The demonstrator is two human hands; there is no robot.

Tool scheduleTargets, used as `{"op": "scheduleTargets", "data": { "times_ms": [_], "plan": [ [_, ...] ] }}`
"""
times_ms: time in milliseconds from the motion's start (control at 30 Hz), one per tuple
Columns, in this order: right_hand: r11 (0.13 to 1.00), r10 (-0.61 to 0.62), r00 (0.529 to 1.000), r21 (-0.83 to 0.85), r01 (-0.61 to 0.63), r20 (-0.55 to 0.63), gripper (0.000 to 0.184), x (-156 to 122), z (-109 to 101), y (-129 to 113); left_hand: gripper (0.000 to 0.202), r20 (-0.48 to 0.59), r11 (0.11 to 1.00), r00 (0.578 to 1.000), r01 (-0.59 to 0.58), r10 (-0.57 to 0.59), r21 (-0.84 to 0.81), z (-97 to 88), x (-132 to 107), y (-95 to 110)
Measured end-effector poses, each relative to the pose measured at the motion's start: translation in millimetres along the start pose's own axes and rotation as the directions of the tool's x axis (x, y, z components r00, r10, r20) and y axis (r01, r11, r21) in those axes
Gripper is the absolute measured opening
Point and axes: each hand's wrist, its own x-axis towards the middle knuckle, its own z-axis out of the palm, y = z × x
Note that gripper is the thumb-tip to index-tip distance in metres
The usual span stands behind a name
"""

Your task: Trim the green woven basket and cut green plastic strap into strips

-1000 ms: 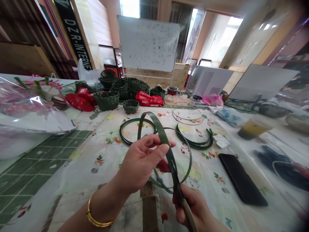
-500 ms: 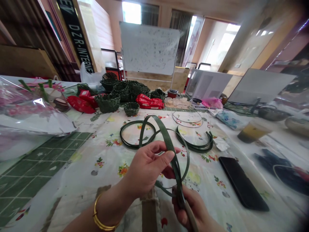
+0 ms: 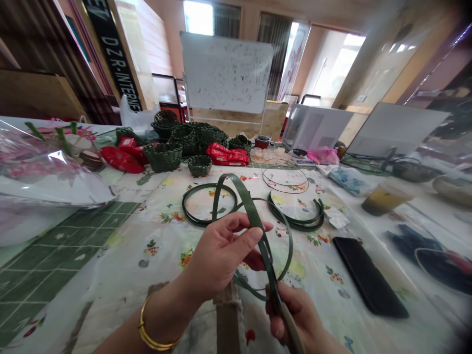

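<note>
My left hand (image 3: 224,255), a gold bangle on its wrist, pinches a flat dark green woven-textured strip (image 3: 245,194) between thumb and fingers. The strip arches up above that hand and runs down to my right hand (image 3: 295,312), whose fingers are closed around its lower part. Just above the right fingers, something dark with a pale shiny edge lies along the strip; I cannot make out its kind. A narrower green strip (image 3: 289,246) curves in a loop behind the hands. Two coils of green strip, one at left (image 3: 186,209) and one at right (image 3: 304,226), lie beyond them.
Dark green woven baskets (image 3: 164,156) and red packets (image 3: 227,155) stand at the back. A black phone (image 3: 368,278) lies at right, near a cup of yellowish liquid (image 3: 385,199). Clear-wrapped flowers (image 3: 47,172) fill the left. A flowered cloth (image 3: 162,255) covers the table.
The right hand has shifted slightly to the right, and the narrow loop has swung outward a little. The left hand keeps its pinch on the strip. The view has moved slightly.
</note>
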Motion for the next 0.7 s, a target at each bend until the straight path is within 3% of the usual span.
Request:
{"op": "scheduleTargets", "data": {
  "times_ms": [167,300,433,700],
  "plan": [
    [0.99,-0.063,0.997,-0.128,0.059,-0.033,0.052,2,-3,1,0.015,-0.009,0.999,1.0,-0.008,0.008,0.045,-2.7,0,2],
    [0.98,-0.043,0.999,-0.193,0.043,0.003,0.053,4,-8,4,0.028,-0.089,0.993,0.995,-0.031,0.041,0.117,-7.7,2,8],
    [0.987,-0.024,0.999,-0.161,0.03,0.036,0.051,5,-10,4,0.025,-0.098,0.983,0.992,-0.063,0.081,0.171,-11.6,3,12],
    [0.996,0.018,0.997,-0.09,-0.012,0.072,0.05,4,-8,-2,0.026,-0.056,0.978,0.998,-0.008,0.02,0.208,-12.7,6,5]
  ]
}}
